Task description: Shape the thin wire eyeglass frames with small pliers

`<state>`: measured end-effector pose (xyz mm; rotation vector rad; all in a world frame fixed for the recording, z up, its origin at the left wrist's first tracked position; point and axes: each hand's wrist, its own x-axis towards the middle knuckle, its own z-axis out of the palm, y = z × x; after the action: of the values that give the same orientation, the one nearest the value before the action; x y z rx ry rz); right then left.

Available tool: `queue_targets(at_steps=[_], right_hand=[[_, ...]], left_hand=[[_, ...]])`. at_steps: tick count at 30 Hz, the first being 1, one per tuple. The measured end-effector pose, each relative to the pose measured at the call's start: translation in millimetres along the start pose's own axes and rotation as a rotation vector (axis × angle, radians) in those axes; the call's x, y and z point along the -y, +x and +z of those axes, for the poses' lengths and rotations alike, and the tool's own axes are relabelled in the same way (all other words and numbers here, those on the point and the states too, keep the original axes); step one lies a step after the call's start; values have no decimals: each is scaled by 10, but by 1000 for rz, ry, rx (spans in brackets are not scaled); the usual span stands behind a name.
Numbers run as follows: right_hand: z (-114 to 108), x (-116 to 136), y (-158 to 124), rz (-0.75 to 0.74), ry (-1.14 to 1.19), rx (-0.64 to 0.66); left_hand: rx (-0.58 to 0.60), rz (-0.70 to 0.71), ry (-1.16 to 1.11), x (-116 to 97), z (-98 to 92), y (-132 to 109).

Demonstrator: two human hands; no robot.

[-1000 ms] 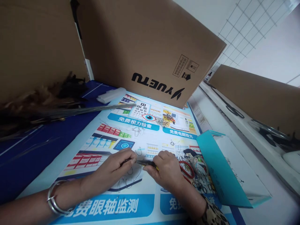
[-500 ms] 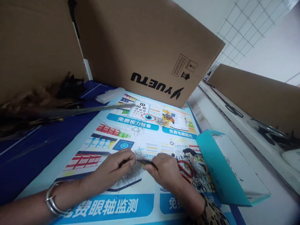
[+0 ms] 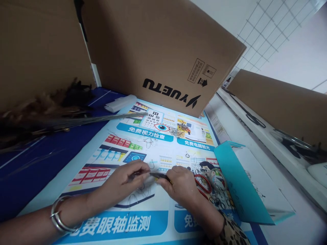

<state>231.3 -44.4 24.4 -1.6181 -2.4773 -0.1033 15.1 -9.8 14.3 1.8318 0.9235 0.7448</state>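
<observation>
My left hand point(image 3: 134, 175) is closed in a pinch on what looks like a thin wire, mostly hidden by the fingers. Something dark shows under the curled fingers. My right hand point(image 3: 180, 183) is wrapped round dark pointed pliers point(image 3: 160, 176); their handles are hidden in the fist. The plier tip meets the left fingertips. Fine wire pieces point(image 3: 139, 197) lie on the printed sheet point(image 3: 153, 204) below the hands. Beside my right hand are red-handled scissors point(image 3: 203, 183), a clear roll of tape or wire point(image 3: 218, 179) and several small dark rings point(image 3: 222, 200).
A teal open box point(image 3: 240, 183) with thin wire pieces stands to the right. A large cardboard box point(image 3: 158, 51) rises at the back. Long thin stems point(image 3: 102, 119) with brown feathery ends lie across the left. More wire bits point(image 3: 176, 132) lie farther back.
The left fingers have shifted slightly and loosened a little round their pinch. The right hand with the pliers stays almost in place.
</observation>
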Motion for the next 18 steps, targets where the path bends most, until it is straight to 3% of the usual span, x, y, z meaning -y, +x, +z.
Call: queue_targets(at_steps=[13, 18], right_hand=[[-7, 35, 1, -8, 9, 3], [-12, 39, 0, -2, 3, 8]], left_hand=[[-35, 4, -91, 18, 16, -20], [26, -106, -229, 17, 35, -23]])
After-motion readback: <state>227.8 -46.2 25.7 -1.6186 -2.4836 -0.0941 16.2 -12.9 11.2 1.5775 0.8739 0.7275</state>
